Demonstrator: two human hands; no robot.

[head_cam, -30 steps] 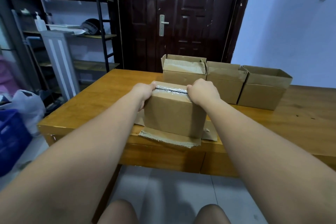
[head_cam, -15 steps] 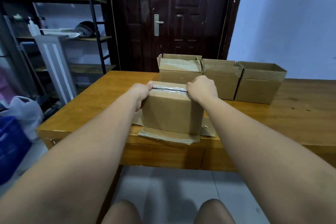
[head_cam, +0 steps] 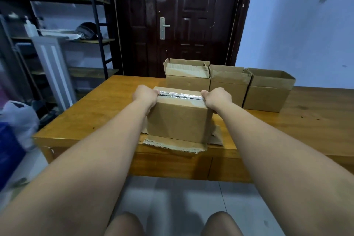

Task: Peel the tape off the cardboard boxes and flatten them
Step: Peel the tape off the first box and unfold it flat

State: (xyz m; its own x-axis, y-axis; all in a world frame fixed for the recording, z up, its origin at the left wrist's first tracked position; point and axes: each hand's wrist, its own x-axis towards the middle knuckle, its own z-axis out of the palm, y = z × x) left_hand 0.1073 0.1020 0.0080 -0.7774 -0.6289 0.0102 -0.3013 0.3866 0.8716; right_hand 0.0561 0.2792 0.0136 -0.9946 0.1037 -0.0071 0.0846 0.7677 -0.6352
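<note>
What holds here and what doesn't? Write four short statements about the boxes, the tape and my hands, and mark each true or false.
1. The left hand and right hand hold the front box at its top ends. True.
2. The tape has been peeled off the front box. False: the shiny strip runs along its top seam from hand to hand.
3. Three open boxes stand in a row behind it. True.
4. The front box stands directly on the bare table. False: a flat cardboard piece lies under it.
</note>
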